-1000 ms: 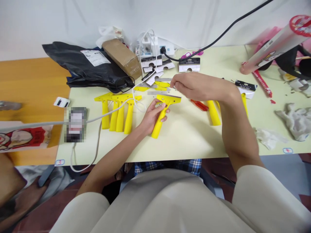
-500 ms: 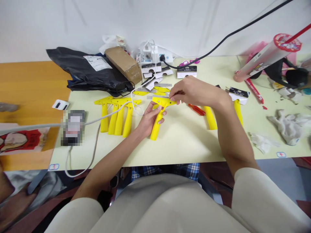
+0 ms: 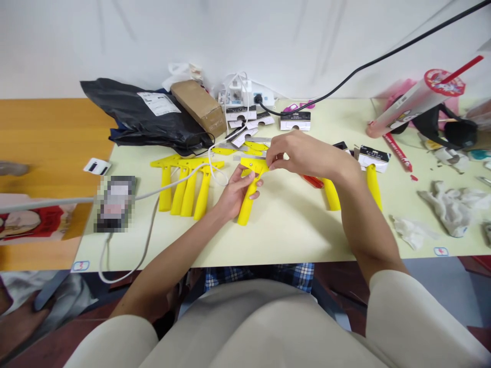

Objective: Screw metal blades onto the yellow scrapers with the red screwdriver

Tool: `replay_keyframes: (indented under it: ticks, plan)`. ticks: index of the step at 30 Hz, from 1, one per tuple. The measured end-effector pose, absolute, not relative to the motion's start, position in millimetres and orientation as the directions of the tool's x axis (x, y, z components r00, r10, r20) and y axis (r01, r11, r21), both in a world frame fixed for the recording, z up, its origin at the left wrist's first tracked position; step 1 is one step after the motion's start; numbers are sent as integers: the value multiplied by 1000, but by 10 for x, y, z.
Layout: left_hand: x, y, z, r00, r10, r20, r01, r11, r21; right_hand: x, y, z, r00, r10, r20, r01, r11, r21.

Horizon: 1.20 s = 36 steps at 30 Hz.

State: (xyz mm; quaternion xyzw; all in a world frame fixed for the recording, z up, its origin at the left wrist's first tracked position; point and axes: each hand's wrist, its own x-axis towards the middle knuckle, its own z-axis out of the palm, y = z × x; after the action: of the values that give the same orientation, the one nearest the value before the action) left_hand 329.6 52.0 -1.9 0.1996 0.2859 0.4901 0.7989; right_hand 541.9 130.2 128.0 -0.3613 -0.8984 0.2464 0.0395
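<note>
My left hand [image 3: 235,195] is closed round the neck of a yellow scraper-like tool [image 3: 245,209], its handle pointing down toward the table's front edge. My right hand [image 3: 289,151] is pinched at the right end of the tool's head; whatever small thing its fingertips may hold is too small to make out. A metal blade shows along the head's top edge. Several yellow handles [image 3: 187,197] lie in a row to the left. Behind the tool are loose yellow pieces [image 3: 224,151] and metal blades. Two more yellow handles [image 3: 331,194] lie beside my right forearm, near a red tool [image 3: 313,181].
A white cable [image 3: 169,183] crosses the left side past a blurred phone [image 3: 115,203]. At the back are a black bag [image 3: 146,120], a cardboard box [image 3: 201,106], a power strip [image 3: 264,94] and cards [image 3: 295,120]. Rightward stand a cup [image 3: 418,105] and crumpled tissues [image 3: 448,209].
My right fingertips have shifted slightly down and left on the tool's head. The whole view has moved a little. My left hand keeps its hold.
</note>
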Motion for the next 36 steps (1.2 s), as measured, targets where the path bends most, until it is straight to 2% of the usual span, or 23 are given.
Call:
replay_keyframes:
  ticks: [7, 12, 17, 23, 28, 30, 33, 36]
  plan:
    - [3309, 512, -23, 354, 896, -268, -672, 443, 594, 5387, 1290, 1297, -736, 656, -167, 651, 619, -439]
    - [3311, 531, -14, 335, 895, -294, -669, 446, 595, 5420, 1335, 1236, -681, 712, -172, 706, 575, -413]
    - [3303, 535, -28, 330, 896, -296, -654, 443, 613, 5477, 1384, 1166, -644, 740, -193, 735, 529, -425]
    - [3322, 496, -40, 362, 896, -257, -618, 437, 654, 5515, 1399, 1165, -688, 661, -301, 708, 519, -479]
    - [3323, 502, -46, 359, 895, -266, -629, 443, 639, 5569, 1427, 1253, -659, 682, -318, 730, 478, -488]
    - [3319, 516, -53, 350, 896, -274, -636, 442, 633, 5647, 1435, 1323, -572, 747, -338, 802, 425, -419]
    - [3314, 536, -52, 317, 903, -292, -651, 430, 626, 5779, 1444, 1369, -326, 840, -433, 944, 269, -190]
    - [3308, 549, -35, 286, 909, -302, -664, 415, 622, 5820, 1473, 1254, -151, 827, -541, 983, 183, 6]
